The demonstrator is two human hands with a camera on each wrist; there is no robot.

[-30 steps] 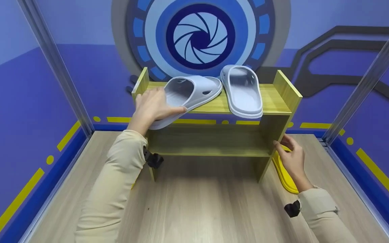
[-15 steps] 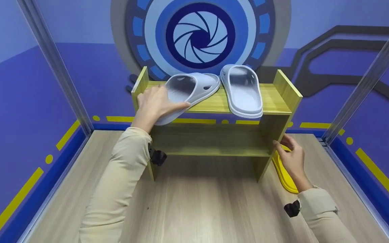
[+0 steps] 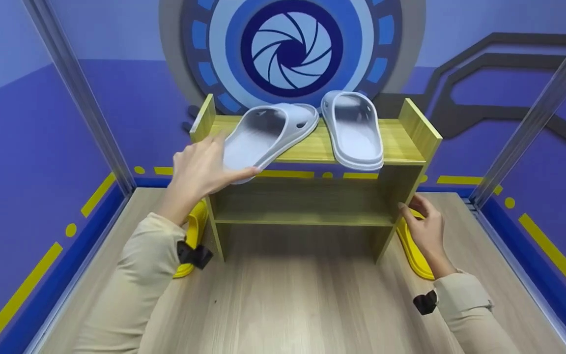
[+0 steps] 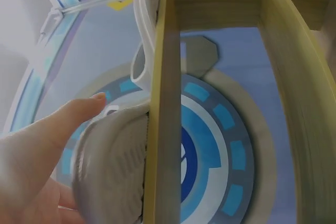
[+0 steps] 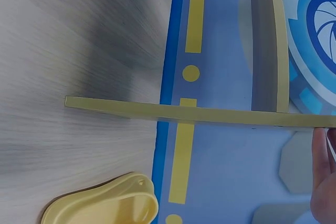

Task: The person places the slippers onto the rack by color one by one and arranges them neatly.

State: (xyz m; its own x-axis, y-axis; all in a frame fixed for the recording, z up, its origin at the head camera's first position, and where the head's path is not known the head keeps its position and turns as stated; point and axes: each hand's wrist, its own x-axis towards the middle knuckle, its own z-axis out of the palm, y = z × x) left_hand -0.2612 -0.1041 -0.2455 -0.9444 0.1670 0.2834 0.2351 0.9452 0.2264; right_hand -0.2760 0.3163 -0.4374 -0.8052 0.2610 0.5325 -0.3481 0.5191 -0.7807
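Two pale grey slippers rest on the top board of a small wooden shoe rack [image 3: 302,220]. The left slipper [image 3: 258,135] lies at a slant, toe toward the back right, its heel overhanging the front edge. My left hand [image 3: 199,169] is around that heel, thumb extended along the front; in the left wrist view the thumb stands apart from the sole [image 4: 113,166]. The right slipper [image 3: 356,132] points toward the wall. My right hand [image 3: 423,228] touches the outside of the rack's right side panel [image 5: 173,113] with its fingertips, thumb at the front edge.
On the wooden floor [image 3: 293,305], a yellow slipper [image 3: 195,226] lies left of the rack, partly behind my left wrist. Another yellow slipper [image 3: 413,253] is at the right, under my right hand. A printed blue wall [image 3: 130,118] stands behind.
The left grey slipper first shifted slightly inward on the board. My left hand then drew back to the left, off its side, uncovering the left yellow slipper. The right hand stays put.
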